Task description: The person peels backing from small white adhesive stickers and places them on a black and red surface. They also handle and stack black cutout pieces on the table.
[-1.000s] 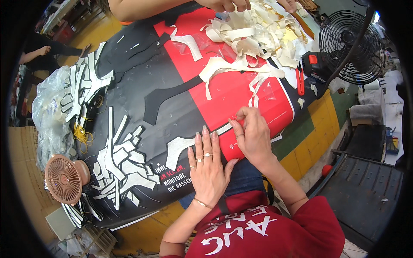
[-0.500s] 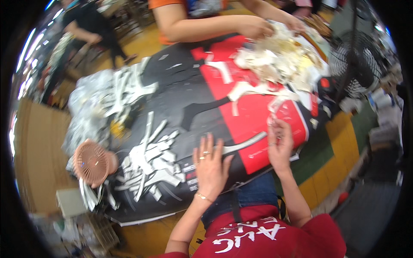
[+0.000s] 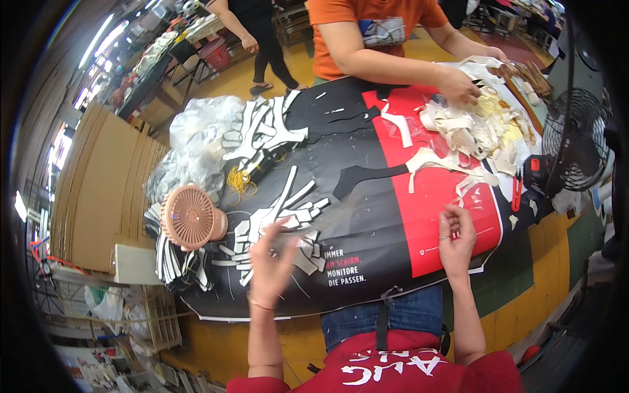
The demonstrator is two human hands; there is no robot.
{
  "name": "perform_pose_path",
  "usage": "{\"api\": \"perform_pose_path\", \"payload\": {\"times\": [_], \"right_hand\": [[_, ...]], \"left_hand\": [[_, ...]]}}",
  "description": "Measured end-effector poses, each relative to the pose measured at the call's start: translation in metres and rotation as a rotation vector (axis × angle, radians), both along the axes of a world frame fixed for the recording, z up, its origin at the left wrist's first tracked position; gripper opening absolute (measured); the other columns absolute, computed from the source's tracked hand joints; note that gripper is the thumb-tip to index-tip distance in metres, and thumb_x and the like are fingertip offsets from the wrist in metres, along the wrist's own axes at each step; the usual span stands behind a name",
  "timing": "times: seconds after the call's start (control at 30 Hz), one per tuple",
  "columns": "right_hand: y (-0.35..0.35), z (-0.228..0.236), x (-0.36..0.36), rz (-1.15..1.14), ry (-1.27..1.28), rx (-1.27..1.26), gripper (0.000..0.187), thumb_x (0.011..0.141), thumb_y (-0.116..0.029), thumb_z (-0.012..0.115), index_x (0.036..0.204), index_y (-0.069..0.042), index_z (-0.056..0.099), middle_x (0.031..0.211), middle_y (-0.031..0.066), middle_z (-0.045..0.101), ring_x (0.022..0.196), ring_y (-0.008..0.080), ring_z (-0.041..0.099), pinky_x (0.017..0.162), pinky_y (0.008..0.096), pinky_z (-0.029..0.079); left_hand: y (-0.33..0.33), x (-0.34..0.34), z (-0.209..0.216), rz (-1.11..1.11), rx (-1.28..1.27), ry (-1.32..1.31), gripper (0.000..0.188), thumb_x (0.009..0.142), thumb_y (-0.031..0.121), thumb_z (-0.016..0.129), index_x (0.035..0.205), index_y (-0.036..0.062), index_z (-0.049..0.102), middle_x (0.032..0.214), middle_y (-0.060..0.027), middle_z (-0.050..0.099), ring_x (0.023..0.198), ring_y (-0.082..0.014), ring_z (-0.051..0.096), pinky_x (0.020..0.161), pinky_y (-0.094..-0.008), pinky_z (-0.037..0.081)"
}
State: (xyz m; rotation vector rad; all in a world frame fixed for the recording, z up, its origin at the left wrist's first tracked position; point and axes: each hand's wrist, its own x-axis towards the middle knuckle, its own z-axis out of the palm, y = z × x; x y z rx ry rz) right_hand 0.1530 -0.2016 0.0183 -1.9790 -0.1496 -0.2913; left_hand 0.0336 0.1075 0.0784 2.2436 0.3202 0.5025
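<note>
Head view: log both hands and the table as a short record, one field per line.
Left hand: blurred, by the white pieces; grip unclear
Right hand: over the mat's red part, fingers curled; grip unclear
Mat: black on the left, red toward the right
Far side: co-worker's hand at the cream scraps
Left end: pink fan
Right end: red tool, black fan

Downward head-height fisheye, rim unclear

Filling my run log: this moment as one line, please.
left hand: blurred, by white pieces; right hand: over red mat section; pink fan: left of pieces
</note>
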Motion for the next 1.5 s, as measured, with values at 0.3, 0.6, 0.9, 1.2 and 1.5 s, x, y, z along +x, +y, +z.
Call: {"api": "perform_pose_path", "payload": {"times": [0.3,0.6,0.9,1.2,1.5], "right_hand": [[0.112,0.019,0.067,0.424,-0.24,-0.524,0.045,0.086,-0.027,0.073,0.123,-0.005,0.06,0.115,0.0124,0.059,0.109,0.0307,0.057,0.094,0.0425,0.042],[0.126,0.02,0.074,0.563,-0.176,-0.496,0.028,0.08,-0.029,0.079,0.093,-0.007,0.068,0.098,0.007,0.063,0.1,0.0255,0.058,0.09,0.0407,0.037],[0.065,0.079,0.009,0.71,0.061,-0.187,0.021,0.081,-0.01,0.078,0.096,0.001,0.068,0.082,0.0097,0.071,0.075,0.0186,0.069,0.068,0.0302,0.052],[0.04,0.049,0.012,0.544,0.1,-0.083,0.022,0.083,-0.004,0.076,0.103,0.002,0.07,0.093,0.01,0.072,0.082,0.017,0.069,0.075,0.0275,0.054],[0.019,0.062,0.016,0.325,0.035,0.127,0.009,0.087,0.0,0.072,0.094,0.002,0.067,0.085,0.0091,0.071,0.077,0.0158,0.069,0.068,0.0276,0.054]], "left_hand": [[0.041,-0.01,-0.025,0.252,0.436,0.16,0.055,0.089,0.025,0.07,0.136,0.0023,0.054,0.138,-0.0217,0.053,0.129,-0.0368,0.049,0.111,-0.0484,0.029],[-0.019,-0.015,-0.033,0.157,0.303,0.043,0.034,0.088,0.02,0.07,0.119,0.0054,0.066,0.122,-0.0151,0.064,0.115,-0.0303,0.059,0.111,-0.0493,0.028],[-0.08,0.005,-0.027,-0.142,-0.7,0.083,0.029,0.09,0.005,0.071,0.118,-0.0004,0.066,0.107,-0.008,0.07,0.091,-0.0118,0.066,0.077,-0.0253,0.051],[-0.088,0.016,-0.036,-0.278,-1.128,0.286,0.024,0.096,0.007,0.066,0.117,-0.0052,0.064,0.094,-0.004,0.07,0.082,-0.0076,0.064,0.071,-0.0216,0.051],[-0.059,0.037,-0.044,-0.033,-0.802,0.044,0.018,0.094,0.006,0.068,0.109,-0.0042,0.068,0.081,-0.0032,0.069,0.07,-0.0091,0.065,0.063,-0.0221,0.051]]}}
